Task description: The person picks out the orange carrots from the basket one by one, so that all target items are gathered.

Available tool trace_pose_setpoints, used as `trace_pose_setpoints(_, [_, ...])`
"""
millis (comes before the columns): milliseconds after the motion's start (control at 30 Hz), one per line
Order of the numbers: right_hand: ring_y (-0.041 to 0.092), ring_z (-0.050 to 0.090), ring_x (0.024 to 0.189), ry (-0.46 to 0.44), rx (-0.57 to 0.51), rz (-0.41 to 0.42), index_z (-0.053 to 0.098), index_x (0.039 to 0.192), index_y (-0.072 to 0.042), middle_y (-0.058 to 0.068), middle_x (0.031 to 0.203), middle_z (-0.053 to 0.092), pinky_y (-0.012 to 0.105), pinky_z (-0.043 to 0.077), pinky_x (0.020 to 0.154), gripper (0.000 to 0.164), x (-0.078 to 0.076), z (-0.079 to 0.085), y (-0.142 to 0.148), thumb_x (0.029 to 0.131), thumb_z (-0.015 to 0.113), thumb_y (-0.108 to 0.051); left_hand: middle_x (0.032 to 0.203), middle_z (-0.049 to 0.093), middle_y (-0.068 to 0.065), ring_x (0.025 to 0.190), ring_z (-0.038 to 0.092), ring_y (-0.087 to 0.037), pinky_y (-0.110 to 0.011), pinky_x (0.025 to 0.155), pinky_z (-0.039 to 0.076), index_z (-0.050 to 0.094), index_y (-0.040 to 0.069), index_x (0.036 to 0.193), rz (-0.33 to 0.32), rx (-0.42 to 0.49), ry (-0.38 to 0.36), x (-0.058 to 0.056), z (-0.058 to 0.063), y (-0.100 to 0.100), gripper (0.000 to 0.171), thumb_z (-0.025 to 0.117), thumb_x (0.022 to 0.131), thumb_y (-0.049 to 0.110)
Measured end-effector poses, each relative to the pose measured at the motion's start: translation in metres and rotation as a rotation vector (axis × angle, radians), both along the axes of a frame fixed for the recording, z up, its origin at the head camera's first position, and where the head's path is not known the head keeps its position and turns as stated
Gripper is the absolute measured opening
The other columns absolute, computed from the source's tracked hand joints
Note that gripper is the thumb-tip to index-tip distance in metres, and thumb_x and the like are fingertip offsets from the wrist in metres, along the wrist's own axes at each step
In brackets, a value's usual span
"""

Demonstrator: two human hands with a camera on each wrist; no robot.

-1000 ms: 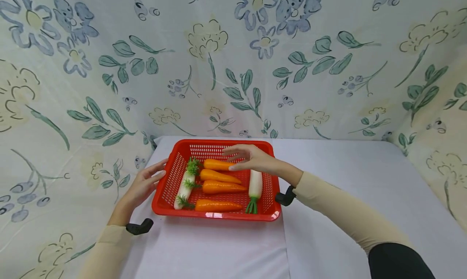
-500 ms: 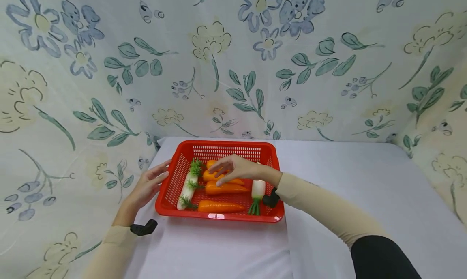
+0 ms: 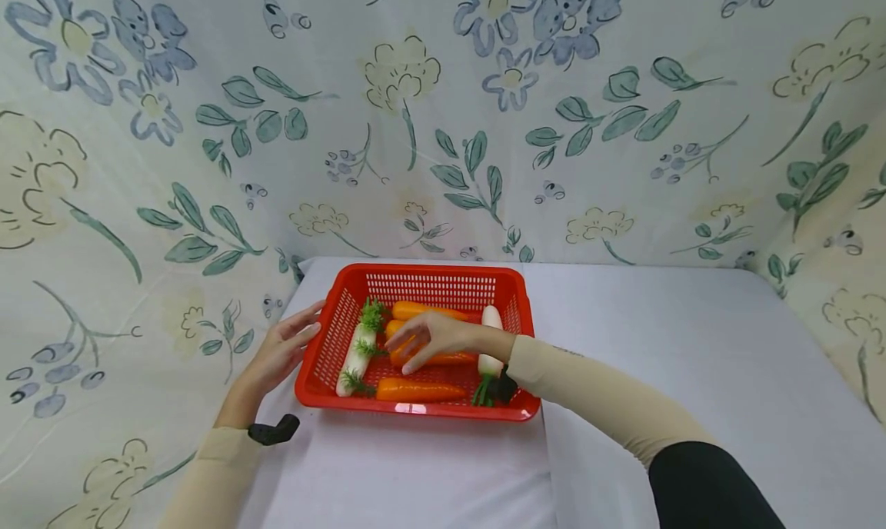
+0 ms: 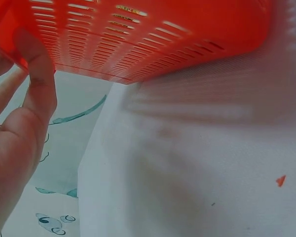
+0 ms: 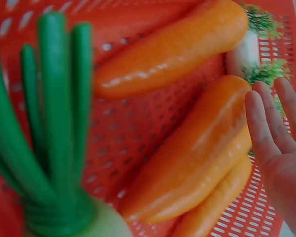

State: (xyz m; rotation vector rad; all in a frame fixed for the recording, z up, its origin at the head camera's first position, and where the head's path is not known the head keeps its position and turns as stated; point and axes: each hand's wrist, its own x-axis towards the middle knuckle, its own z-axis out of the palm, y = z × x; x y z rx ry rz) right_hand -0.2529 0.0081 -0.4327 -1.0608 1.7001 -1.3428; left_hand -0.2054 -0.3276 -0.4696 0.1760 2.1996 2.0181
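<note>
Probably for steadiness, the left hand (image 3: 281, 352) rests relaxed fingers at nine o'clock on the red slotted plastic basket (image 3: 450, 412), the right hand (image 3: 444, 335) (fingers released) poised over its central glossy orange carrots (image 5: 195, 148).

Pale floral-patterned backdrop (image 3: 429, 194) in blue, yellow, green; white-covered table (image 3: 657, 344) before it; soft light.

So the counter (image 3: 651, 329) is just covered in plain white cloth (image 3: 429, 467), with a fold or seam showing on the near side. A red slotted basket (image 3: 422, 411) sits on the left part, plus there's a tiny orange-red scrap (image 4: 281, 181) and a dark speck (image 4: 213, 204) near it.
</note>
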Motion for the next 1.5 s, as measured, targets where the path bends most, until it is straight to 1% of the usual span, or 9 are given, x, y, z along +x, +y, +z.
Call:
trace_pose_setpoints(100, [0.05, 0.059, 0.113, 0.017, 0.017, 0.002, 0.057, 0.127, 0.016, 0.033, 0.127, 0.058, 0.033, 0.057, 0.088, 0.044, 0.002, -0.006, -0.001, 0.087, 0.071, 0.009, 0.13, 0.052, -0.007, 0.11, 0.062, -0.014, -0.029, 0.089, 0.055, 0.035, 0.009, 0.155, -0.011, 0.015, 0.004, -0.001, 0.0, 0.001, 0.054, 0.053, 0.105, 0.019])
trace_pose_setpoints(300, [0.05, 0.055, 0.118, 0.007, 0.045, 0.022, 0.055, 0.128, 0.017, 0.033, 0.129, 0.056, 0.045, 0.051, 0.099, 0.045, 0.005, -0.014, 0.0, 0.086, 0.071, 0.01, 0.131, 0.051, -0.007, 0.11, 0.062, -0.014, -0.03, 0.089, 0.055, 0.034, 0.008, 0.156, -0.023, 0.032, 0.013, -0.002, 0.0, 0.002, 0.054, 0.051, 0.105, 0.017])
trace_pose_setpoints(467, [0.045, 0.057, 0.12, 0.015, 0.079, 0.029, 0.057, 0.129, 0.014, 0.029, 0.132, 0.057, 0.045, 0.05, 0.1, 0.046, 0.007, -0.018, -0.001, 0.086, 0.072, 0.009, 0.132, 0.051, -0.006, 0.11, 0.062, -0.014, -0.029, 0.089, 0.055, 0.034, 0.01, 0.156, -0.021, 0.029, 0.015, -0.002, 0.0, 0.002, 0.054, 0.051, 0.105, 0.018])
trace_pose_setpoints(633, [0.038, 0.061, 0.116, 0.047, 0.107, 0.048, 0.058, 0.128, 0.013, 0.027, 0.132, 0.058, 0.046, 0.05, 0.099, 0.047, 0.01, -0.019, -0.003, 0.084, 0.074, 0.01, 0.131, 0.051, -0.007, 0.109, 0.062, -0.013, -0.03, 0.089, 0.055, 0.034, 0.009, 0.156, -0.032, 0.049, 0.014, -0.003, -0.001, 0.002, 0.053, 0.05, 0.106, 0.016])
trace_pose_setpoints(833, [0.031, 0.066, 0.107, 0.085, 0.145, 0.05, 0.061, 0.126, 0.012, 0.025, 0.128, 0.061, 0.044, 0.053, 0.095, 0.046, 0.012, -0.018, -0.002, 0.083, 0.075, 0.01, 0.131, 0.051, -0.006, 0.109, 0.063, -0.013, -0.03, 0.089, 0.055, 0.032, 0.008, 0.156, -0.042, 0.061, 0.019, -0.004, -0.001, 0.002, 0.054, 0.049, 0.106, 0.015])
trace_pose_setpoints(933, [0.03, 0.066, 0.107, 0.117, 0.167, 0.061, 0.062, 0.126, 0.01, 0.023, 0.127, 0.062, 0.043, 0.054, 0.094, 0.046, 0.013, -0.017, -0.002, 0.082, 0.076, 0.009, 0.131, 0.052, -0.005, 0.109, 0.063, -0.013, -0.03, 0.089, 0.055, 0.032, 0.008, 0.156, -0.036, 0.063, 0.017, -0.004, -0.001, 0.001, 0.054, 0.05, 0.106, 0.016])
trace_pose_setpoints(1133, [0.023, 0.067, 0.101, 0.171, 0.207, 0.082, 0.065, 0.126, 0.005, 0.015, 0.122, 0.066, 0.038, 0.056, 0.091, 0.048, 0.014, -0.02, -0.002, 0.08, 0.079, 0.007, 0.131, 0.052, -0.004, 0.11, 0.063, -0.013, -0.03, 0.089, 0.055, 0.032, 0.009, 0.156, -0.034, 0.063, 0.008, -0.002, -0.003, -0.001, 0.054, 0.05, 0.106, 0.017])
trace_pose_setpoints(1333, [0.018, 0.067, 0.094, 0.19, 0.214, 0.102, 0.064, 0.126, 0.004, 0.013, 0.112, 0.068, 0.037, 0.057, 0.088, 0.05, 0.014, -0.023, -0.002, 0.079, 0.079, 0.008, 0.133, 0.053, -0.003, 0.111, 0.063, -0.013, -0.03, 0.09, 0.055, 0.033, 0.008, 0.156, -0.033, 0.059, 0.011, 0.0, -0.006, -0.003, 0.053, 0.049, 0.106, 0.016])
trace_pose_setpoints(1500, [0.015, 0.067, 0.093, 0.188, 0.227, 0.105, 0.065, 0.126, 0.003, 0.012, 0.111, 0.068, 0.033, 0.057, 0.086, 0.049, 0.013, -0.021, -0.002, 0.079, 0.079, 0.009, 0.134, 0.053, -0.001, 0.11, 0.063, -0.013, -0.03, 0.09, 0.055, 0.033, 0.009, 0.156, -0.035, 0.067, 0.013, 0.0, -0.006, -0.002, 0.053, 0.049, 0.106, 0.016])
